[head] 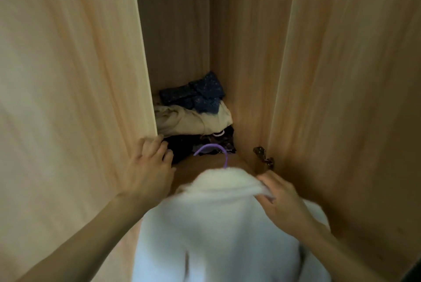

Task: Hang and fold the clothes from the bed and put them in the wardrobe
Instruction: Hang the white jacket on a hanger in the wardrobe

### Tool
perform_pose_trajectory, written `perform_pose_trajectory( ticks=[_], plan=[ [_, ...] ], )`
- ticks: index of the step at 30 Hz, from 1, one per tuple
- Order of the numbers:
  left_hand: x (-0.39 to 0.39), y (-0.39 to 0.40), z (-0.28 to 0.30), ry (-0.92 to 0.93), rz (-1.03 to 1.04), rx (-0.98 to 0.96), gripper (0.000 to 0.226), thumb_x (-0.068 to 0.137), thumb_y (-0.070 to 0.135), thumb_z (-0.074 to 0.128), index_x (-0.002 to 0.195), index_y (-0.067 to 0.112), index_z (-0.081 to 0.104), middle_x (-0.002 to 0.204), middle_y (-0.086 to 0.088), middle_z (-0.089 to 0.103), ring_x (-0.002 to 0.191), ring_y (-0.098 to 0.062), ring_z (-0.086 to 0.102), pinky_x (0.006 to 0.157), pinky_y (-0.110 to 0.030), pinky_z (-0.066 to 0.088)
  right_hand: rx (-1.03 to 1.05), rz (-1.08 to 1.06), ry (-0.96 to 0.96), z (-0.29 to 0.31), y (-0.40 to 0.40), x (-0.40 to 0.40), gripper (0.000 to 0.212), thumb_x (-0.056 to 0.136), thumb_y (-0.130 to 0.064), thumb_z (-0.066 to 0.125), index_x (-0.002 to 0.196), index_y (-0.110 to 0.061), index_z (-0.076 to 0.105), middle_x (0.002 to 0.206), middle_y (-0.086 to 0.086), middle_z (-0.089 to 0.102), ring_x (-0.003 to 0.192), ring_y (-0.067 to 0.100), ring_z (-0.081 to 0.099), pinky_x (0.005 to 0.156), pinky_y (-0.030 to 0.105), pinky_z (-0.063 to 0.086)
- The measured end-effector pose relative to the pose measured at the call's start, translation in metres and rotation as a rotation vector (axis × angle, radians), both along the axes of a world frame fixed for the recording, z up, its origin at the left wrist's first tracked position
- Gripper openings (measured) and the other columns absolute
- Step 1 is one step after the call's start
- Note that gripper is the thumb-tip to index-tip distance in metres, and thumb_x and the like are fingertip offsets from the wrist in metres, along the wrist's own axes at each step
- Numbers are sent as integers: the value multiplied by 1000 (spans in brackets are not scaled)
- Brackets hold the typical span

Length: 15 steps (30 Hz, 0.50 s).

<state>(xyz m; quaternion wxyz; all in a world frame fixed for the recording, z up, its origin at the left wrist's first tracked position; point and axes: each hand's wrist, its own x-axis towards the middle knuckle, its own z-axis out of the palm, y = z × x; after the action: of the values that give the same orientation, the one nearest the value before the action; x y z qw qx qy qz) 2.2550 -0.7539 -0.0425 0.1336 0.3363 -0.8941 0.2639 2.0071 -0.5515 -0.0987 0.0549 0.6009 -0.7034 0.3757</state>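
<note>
Our right hand (282, 204) pinches the white fleece garment's (218, 224) collar, on a purple hanger (210, 147); our left hand (148, 167), fingers spread, touches the wardrobe door's (68, 76) edge; folded clothes (193, 113) fill the wardrobe floor's back corner.

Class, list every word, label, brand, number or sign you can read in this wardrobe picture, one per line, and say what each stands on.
None: no readable text anywhere in the picture.
White fleecy garment on the purple hanger: no label or print shows.
Dark blue cloth on the folded pile: a small light pattern, not letters.
Wardrobe door: plain wood grain.
</note>
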Motion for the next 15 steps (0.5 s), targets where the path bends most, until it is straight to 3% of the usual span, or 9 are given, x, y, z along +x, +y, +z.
perform_pose_trajectory(
  ticks=[2,4,8,15],
  plan=[
    [-6,-3,-1,-145,104,-36,45,90,41,50,119,11,68,131,-10,59,144,-31,32,115,-56,15,-9,32,8,-2,-10,-9,15,84,-21,58,98,-25,56,90,-12,52,79,12,53,68,34,47],
    [-9,0,1,-250,164,-53,46,94,39,43,129,14,60,140,-8,50,148,-32,19,116,-56,9,-31,55,21,-3,-20,-16,15,83,-19,59,97,-25,56,89,-13,50,77,12,52,67,35,47],
    [-23,14,0,-320,308,-42,53,95,35,42,143,14,44,155,-8,32,151,-29,5,116,-52,11,-57,152,-3,-9,-34,-37,14,83,-18,61,96,-22,57,88,-10,50,75,15,52,64,42,48],
    [-48,60,-5,-484,527,-57,54,93,40,48,140,12,49,144,-11,41,142,-34,18,113,-49,18,-100,259,-70,-16,-38,-52,23,79,-5,70,91,-21,57,82,-12,51,72,15,51,64,35,44]
  ],
)
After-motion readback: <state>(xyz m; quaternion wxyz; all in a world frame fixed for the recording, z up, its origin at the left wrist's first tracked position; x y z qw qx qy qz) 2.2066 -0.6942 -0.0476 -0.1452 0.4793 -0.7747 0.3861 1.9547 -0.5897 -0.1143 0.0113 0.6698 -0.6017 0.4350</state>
